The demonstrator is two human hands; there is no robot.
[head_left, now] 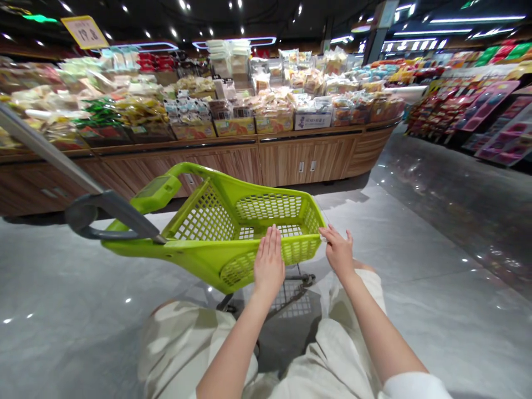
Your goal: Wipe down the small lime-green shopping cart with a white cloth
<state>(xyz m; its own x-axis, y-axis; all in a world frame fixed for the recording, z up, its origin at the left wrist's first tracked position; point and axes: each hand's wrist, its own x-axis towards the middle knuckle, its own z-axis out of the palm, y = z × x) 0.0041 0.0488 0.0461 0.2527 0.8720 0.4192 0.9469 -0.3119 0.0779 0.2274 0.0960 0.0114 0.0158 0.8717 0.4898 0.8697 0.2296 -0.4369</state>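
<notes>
A curved wooden display worktop (307, 160) holds bagged snacks (274, 105) in cartons; a green shopping cart (203, 219) stands on the polished grey floor (415, 249).

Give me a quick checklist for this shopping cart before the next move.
1. Left hand on the rim of the lime-green shopping cart: ok, resting flat.
2. Right hand grip on the rim: not ok, only the fingertips touch it.
3. Cart wheels: cannot tell, mostly hidden from view.
4. Wooden display counter ahead: ok, the cart looks apart from it.
5. Grey bar at left: cannot tell whether it touches the cart.
</notes>
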